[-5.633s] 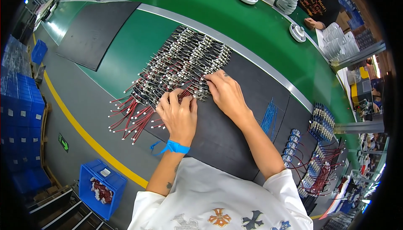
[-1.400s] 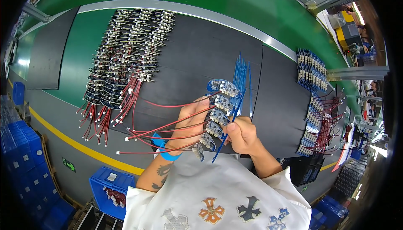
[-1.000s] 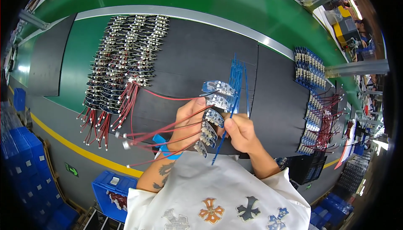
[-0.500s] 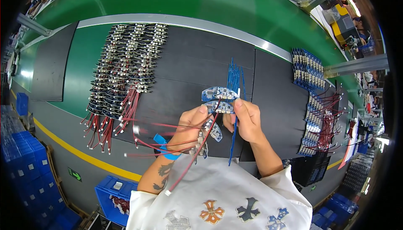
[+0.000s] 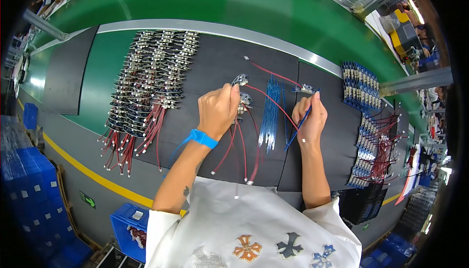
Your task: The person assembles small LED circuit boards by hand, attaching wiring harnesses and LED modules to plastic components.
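My left hand [image 5: 217, 109], raised over the black mat, pinches a small curved circuit board [image 5: 240, 79] between thumb and fingers; a red cable runs from it toward my right hand. Beside those fingers are more circuit boards [image 5: 244, 101] with red cables hanging down; whether this hand also holds them I cannot tell. My right hand [image 5: 311, 119] is closed on a thin blue wire [image 5: 295, 137], slanting down to the left. At its fingertips is another circuit board [image 5: 306, 89], its red cable stretching up left to a white plug [image 5: 246, 58]. Between my hands lies a bundle of blue wires [image 5: 271, 111].
Rows of circuit boards with red cables [image 5: 154, 77] cover the mat's left part. Stacked blue boards [image 5: 360, 85] and boards with red cables [image 5: 369, 150] line the right edge. A metal rail [image 5: 234, 32] borders the far side. A blue bin [image 5: 128, 224] stands below left.
My hands have moved apart and upward; the two boards held close together are now separated, one at each hand. The red cables have swung from pointing left to hanging downward.
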